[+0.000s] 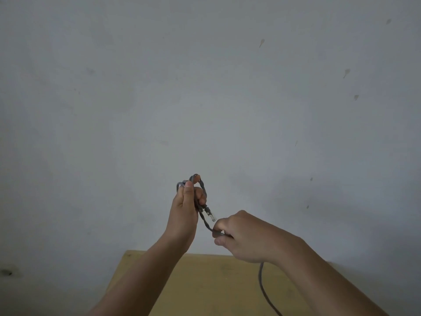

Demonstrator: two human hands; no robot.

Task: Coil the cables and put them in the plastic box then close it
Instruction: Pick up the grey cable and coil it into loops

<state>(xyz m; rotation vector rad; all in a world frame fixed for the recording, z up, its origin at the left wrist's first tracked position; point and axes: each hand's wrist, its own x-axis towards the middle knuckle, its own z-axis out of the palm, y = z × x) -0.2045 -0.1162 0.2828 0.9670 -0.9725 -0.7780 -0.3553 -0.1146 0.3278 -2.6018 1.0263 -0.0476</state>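
Left hand raised, fingers curled round the small coil of cable. Right hand, lower and right, pinches the run; slack drops right-down over the table. Box unseen.

You had a table in front of you, low in the view. Its top was a flat board of yellowish-brown colour, plain and matte, with some faint darker smudges. Its far edge stood against the grey wall, and the far left corner was visible, with a small dark mark near it. Your two forearms covered a big part of the top on both sides. A grey cable passed down in front of the right part of the top and left the view at the bottom; it could not be told if it touched the board or only hung above it.
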